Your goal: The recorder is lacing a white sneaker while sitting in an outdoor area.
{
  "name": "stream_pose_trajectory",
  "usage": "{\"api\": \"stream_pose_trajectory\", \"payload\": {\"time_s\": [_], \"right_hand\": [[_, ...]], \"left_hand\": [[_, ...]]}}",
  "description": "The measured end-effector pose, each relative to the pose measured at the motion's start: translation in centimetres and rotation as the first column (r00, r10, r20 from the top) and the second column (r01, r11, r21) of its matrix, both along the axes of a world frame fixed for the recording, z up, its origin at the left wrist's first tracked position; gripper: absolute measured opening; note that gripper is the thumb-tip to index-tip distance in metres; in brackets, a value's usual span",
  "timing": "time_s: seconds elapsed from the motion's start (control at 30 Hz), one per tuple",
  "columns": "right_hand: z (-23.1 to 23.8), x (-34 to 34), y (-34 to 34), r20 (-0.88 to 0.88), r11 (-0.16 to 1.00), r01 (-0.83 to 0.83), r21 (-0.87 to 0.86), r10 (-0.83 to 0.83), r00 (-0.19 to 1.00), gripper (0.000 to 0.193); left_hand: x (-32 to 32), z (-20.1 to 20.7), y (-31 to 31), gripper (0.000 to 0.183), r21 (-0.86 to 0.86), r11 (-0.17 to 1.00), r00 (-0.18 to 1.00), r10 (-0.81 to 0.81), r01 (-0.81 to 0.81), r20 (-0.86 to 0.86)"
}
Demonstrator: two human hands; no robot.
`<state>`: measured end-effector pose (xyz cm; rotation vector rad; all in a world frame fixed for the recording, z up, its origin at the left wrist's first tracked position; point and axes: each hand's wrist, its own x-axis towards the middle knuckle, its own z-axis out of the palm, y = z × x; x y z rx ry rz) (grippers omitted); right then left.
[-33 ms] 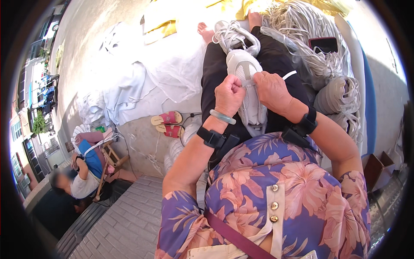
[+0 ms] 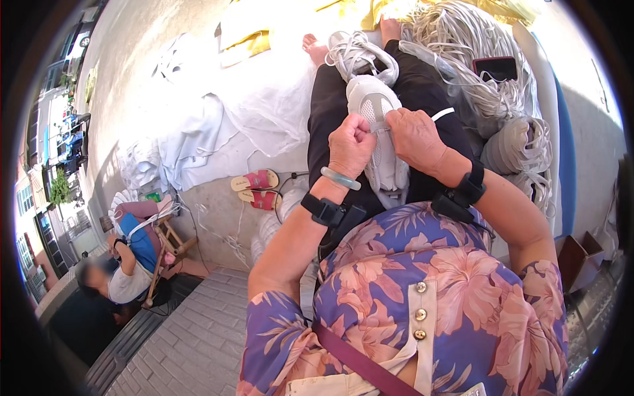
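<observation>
A white and grey sneaker (image 2: 383, 158) lies on my lap between my thighs, its toe pointing away from me. My left hand (image 2: 352, 142) is closed in a pinch at the left side of the lacing area. On the opposite side my right hand (image 2: 416, 135) pinches at the eyelets, its fingertips close to the left ones. Both seem to grip the white shoelace, though the fingers mostly hide it. Just beyond the toe, a second white sneaker (image 2: 362, 54) with loose laces rests between my legs.
Bundles of white laces (image 2: 472, 46) lie to my right with a dark phone (image 2: 495, 68) on top. White cloth (image 2: 191, 132) spreads to the left, near pink sandals (image 2: 257, 189). Another person (image 2: 132, 264) sits at far left. A brown box (image 2: 581, 261) stands at right.
My right hand has shifted very slightly left, toward my left hand. Nothing else has visibly moved.
</observation>
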<state>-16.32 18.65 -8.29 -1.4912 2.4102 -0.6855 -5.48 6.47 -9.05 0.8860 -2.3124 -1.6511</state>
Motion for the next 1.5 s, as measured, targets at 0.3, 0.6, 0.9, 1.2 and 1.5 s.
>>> {"api": "stream_pose_trajectory", "payload": {"time_s": [0.3,0.6,0.9,1.2,1.5], "right_hand": [[-0.4,0.0,-0.6,0.23,0.988,0.103,-0.113,-0.075,0.97,0.005],[0.0,-1.0,-0.8,0.386,0.999,-0.009,-0.038,0.024,0.922,0.008],[-0.7,-1.5,-0.9,0.334,0.995,-0.094,-0.034,0.1,0.937,0.009],[1.0,-3.3,0.3,0.452,0.995,-0.095,-0.009,0.089,0.887,0.014],[-1.3,-3.1,2.3,0.231,0.971,-0.121,-0.205,0.169,0.958,0.02]], "left_hand": [[0.3,0.9,0.5,0.01,0.021,1.0,0.998,0.023,-0.022,-0.066],[0.8,1.8,1.0,0.014,-0.534,0.837,0.961,-0.232,0.117,-0.153],[-0.8,3.0,0.8,0.006,-0.656,0.659,0.928,-0.232,0.369,0.29],[-1.1,4.4,-1.5,0.011,-0.449,0.776,0.89,-0.323,0.443,0.321],[17.8,3.4,-15.5,0.016,-0.688,0.633,0.526,0.473,0.355,0.706]]}}
